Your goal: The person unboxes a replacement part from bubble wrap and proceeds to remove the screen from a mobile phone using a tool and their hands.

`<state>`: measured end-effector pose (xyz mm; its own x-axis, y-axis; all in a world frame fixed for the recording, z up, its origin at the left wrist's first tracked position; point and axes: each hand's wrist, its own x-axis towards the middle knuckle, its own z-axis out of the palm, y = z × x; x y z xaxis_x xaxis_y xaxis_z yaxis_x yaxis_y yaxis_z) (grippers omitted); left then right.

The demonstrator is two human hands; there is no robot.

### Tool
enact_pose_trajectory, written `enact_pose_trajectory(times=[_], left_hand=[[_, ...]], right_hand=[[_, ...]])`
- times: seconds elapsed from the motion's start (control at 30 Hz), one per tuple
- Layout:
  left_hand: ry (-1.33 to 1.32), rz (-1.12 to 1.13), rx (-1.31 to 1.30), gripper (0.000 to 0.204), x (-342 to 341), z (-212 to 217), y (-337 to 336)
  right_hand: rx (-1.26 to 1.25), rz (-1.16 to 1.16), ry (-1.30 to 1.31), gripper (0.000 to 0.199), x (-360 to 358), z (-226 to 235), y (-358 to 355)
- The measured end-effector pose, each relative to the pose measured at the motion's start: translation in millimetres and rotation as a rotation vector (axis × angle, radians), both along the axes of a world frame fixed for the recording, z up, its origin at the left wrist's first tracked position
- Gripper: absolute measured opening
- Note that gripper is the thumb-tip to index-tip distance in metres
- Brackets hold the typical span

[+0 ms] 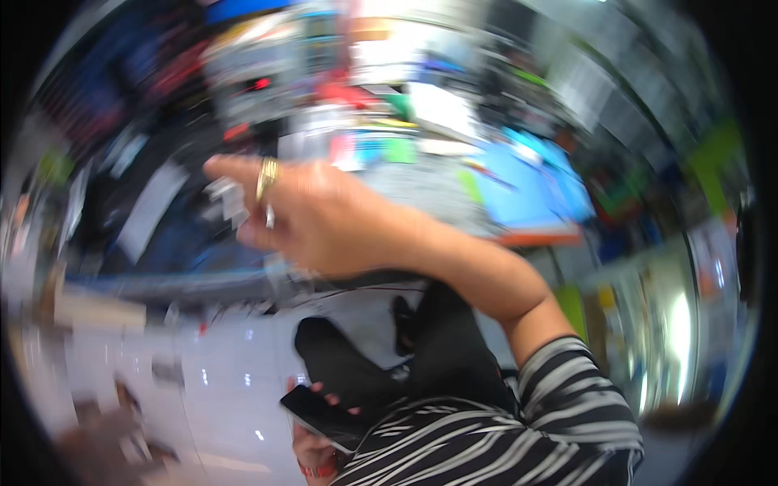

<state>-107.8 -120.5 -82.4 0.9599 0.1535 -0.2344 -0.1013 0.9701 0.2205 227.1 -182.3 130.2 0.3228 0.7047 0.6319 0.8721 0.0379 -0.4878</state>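
Note:
Low in the view, my left hand (312,445) is closed around a black smartphone (324,415), its fingertips showing over the far edge. A red band circles that wrist. My right arm reaches across to the left at chest height. On my right hand (312,211) the index finger stretches out to the left, with gold rings on the hand, and the other fingers are curled in. A small whitish piece (229,201) shows at the curled fingers; motion blur hides what it is and how firmly it is held.
A cluttered desk ahead bears blue folders (527,186), papers and a grey surface. Dark goods with a white strip (152,209) lie left. A lit glass case (673,340) stands right. Another person (109,441), blurred, is at the lower left on the tiled floor (235,381).

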Motion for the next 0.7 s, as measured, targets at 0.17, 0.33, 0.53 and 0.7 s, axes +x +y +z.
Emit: enact_pose_trajectory(times=[0.17, 0.33, 0.53, 0.7], left_hand=[[0.008, -0.227, 0.204, 0.116, 28, 31, -48], [0.016, -0.493, 0.294, 0.114, 62, 62, -94], [0.037, -0.709, 0.314, 0.113, 86, 81, -136], [-0.075, -0.774, 0.270, 0.111, 112, 67, -146]], right_hand=[[0.649, -0.665, -0.047, 0.077, -91, 51, -281], [1.140, -1.437, -0.747, 0.093, -254, 115, -524], [1.266, -1.763, -1.234, 0.105, -436, 141, -616], [1.449, -1.470, -0.767, 0.073, -406, 107, -608]])
